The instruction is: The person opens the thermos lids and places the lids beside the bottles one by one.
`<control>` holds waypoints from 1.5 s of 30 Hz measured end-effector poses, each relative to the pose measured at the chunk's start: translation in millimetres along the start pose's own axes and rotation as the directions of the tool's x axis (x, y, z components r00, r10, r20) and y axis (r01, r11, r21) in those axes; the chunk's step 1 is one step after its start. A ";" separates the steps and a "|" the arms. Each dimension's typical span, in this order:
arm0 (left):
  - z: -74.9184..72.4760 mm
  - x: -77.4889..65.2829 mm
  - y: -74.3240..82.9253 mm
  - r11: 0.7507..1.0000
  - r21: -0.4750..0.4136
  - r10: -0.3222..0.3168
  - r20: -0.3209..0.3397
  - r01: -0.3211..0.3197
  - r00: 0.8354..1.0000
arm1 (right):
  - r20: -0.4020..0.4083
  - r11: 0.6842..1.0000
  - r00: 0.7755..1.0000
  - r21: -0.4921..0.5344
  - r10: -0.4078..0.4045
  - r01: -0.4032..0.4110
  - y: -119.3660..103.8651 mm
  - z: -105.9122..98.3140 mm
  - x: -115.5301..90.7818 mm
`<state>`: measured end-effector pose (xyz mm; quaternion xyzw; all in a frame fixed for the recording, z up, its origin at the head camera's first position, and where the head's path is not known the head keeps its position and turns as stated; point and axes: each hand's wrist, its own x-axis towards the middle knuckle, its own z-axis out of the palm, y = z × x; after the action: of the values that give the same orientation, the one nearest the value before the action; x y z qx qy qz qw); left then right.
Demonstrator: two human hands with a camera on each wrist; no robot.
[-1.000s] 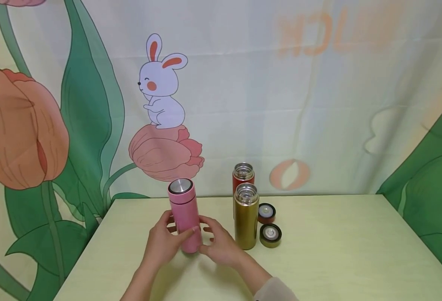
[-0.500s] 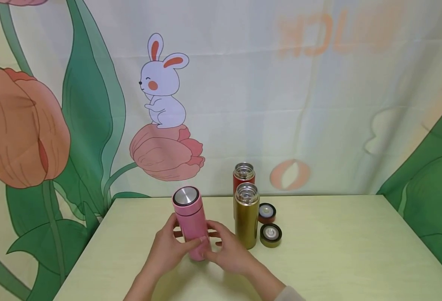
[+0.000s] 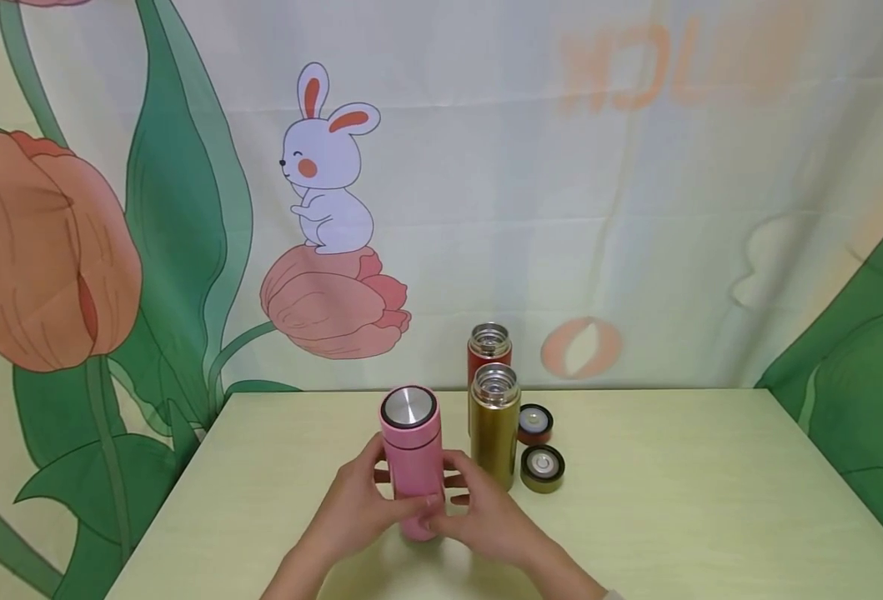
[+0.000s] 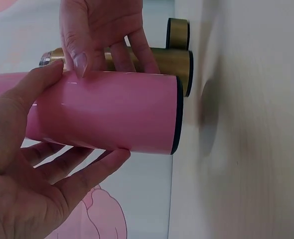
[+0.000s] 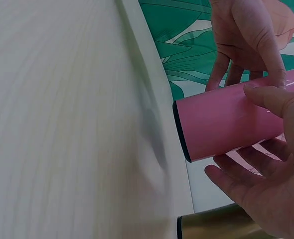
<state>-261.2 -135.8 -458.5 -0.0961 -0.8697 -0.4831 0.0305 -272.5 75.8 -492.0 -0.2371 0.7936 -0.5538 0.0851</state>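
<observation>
A pink thermos bottle (image 3: 413,475) with its lid on stands upright between my two hands. My left hand (image 3: 353,508) grips it from the left, its thumb across the front. From the other side my right hand (image 3: 492,518) holds the lower part, thumb against the front. In the left wrist view the base of the pink thermos (image 4: 112,113) is a little off the table. Just right of it is a gold thermos (image 3: 494,437) without its lid. Behind that, partly hidden, stands an open red thermos (image 3: 477,367).
Two lids lie upside down right of the thermoses: a gold lid (image 3: 542,475) in front and a red lid (image 3: 534,427) behind. The pale table (image 3: 674,492) ends at a printed curtain (image 3: 471,208).
Both hands have carried the pink thermos to the right and toward me, closer to the gold one. Its slight tilt has straightened. The other thermoses and lids stay put.
</observation>
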 end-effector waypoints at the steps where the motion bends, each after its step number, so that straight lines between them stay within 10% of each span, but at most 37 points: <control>1: 1.4 -0.2 1.5 1.000 -0.002 0.006 0.015 -0.006 1.000 | -0.002 1.000 1.000 -0.006 0.001 -0.001 0.6 -1.7 -2.1; 16: 24.8 -3.2 11.2 0.992 -0.046 0.126 0.172 -0.120 0.977 | 0.030 0.995 0.999 -0.092 -0.024 0.027 5.9 -26.6 -25.2; 45: 71.3 -1.8 24.6 0.981 -0.128 0.177 0.294 -0.144 0.939 | 0.228 0.993 0.974 -0.115 0.015 0.012 4.5 -77.4 -47.7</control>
<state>-251.8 -63.0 -476.1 -0.2415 -0.8267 -0.5034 -0.0696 -262.9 164.4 -473.4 -0.3031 0.8094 -0.4761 0.1622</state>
